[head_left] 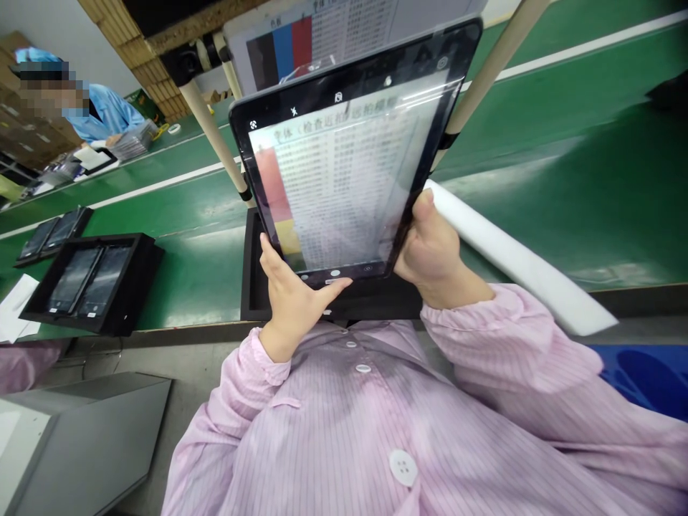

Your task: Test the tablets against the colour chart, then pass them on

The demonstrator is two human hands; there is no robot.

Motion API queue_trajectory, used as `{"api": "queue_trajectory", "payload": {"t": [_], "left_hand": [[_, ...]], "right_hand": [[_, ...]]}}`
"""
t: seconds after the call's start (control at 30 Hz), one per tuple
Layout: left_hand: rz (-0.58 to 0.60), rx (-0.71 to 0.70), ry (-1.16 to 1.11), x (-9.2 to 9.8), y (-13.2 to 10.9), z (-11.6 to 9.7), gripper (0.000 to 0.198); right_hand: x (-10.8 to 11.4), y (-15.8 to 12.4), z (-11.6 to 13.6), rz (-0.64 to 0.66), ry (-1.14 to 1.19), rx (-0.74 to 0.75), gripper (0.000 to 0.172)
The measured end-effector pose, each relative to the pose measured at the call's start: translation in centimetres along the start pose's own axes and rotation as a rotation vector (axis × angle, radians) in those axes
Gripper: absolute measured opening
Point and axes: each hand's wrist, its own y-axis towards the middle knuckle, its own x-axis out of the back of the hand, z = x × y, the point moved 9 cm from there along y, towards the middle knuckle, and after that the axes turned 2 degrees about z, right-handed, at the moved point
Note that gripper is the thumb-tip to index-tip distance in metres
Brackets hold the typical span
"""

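Tablet (349,165) is up in the air over the front edge of the green bench (537,193), tilted and clamped between both hands. Left hand (293,301) cups the lower left corner, thumb along the bottom edge; right hand (435,251) grips the lower right side, its fingers mostly hidden behind.

Below it sits a black tray (255,297), so covered up I can't tell what's in it. Off to the left, a black box (140,279) holds two dark devices (89,279) side by side.

Printed chart (355,36) behind is partly blocked, and its small text is too blurry to read. Pale posts (215,143) stand close behind both tablet sides, so sideways room's tight back there. White foam piece (516,258) pokes past the bench edge, right of the right hand.
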Motion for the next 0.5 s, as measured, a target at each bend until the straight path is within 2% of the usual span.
{"api": "queue_trajectory", "payload": {"t": [0.37,0.43,0.5], "left_hand": [[-0.004,0.015,-0.056,0.2,0.0,0.0,0.139],[-0.006,0.045,-0.223,0.8,0.4,0.5,0.117],[-0.023,0.140,-0.528,1.3,0.9,1.7,0.082]], "right_hand": [[-0.5,0.0,0.2,0.100,0.127,-0.002,0.053],[-0.5,-0.2,0.0,0.081,0.130,-0.038,0.058],[-0.6,-0.7,0.0,0.066,0.117,-0.073,0.066]]}}
